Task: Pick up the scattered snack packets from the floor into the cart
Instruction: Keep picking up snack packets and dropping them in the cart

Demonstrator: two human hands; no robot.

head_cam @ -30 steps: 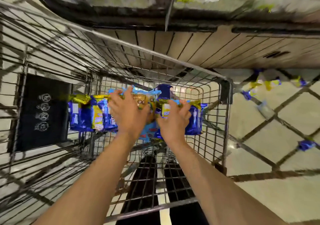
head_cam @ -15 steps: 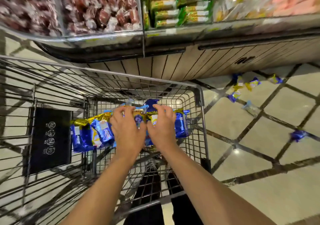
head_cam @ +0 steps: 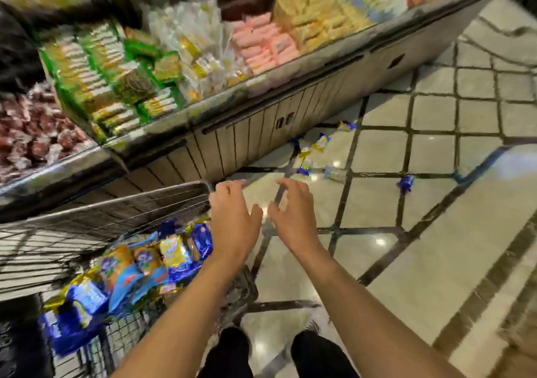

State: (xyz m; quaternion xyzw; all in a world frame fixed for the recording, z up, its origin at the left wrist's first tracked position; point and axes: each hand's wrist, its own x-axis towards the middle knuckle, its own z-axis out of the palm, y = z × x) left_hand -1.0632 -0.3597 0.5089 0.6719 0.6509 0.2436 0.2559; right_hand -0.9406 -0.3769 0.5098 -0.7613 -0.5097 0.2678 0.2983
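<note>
Both hands are empty, fingers spread: left hand (head_cam: 232,218) by the cart (head_cam: 122,206) rim, right hand (head_cam: 293,212) beside it over the floor (head_cam: 436,261). A heap of packets (head_cam: 139,264) lies in the cart at 8 o'clock. Loose packets (head_cam: 315,148) remain at 1 o'clock, so the next move, I judge, is a reach there.

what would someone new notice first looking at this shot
Two bare hands, the left hand and right hand, reach forward empty over the tiled floor. Lower left, the wire cart holds a heap of blue and gold snack packets, while more scattered packets lie on the floor beside the base of the display counter.
</note>
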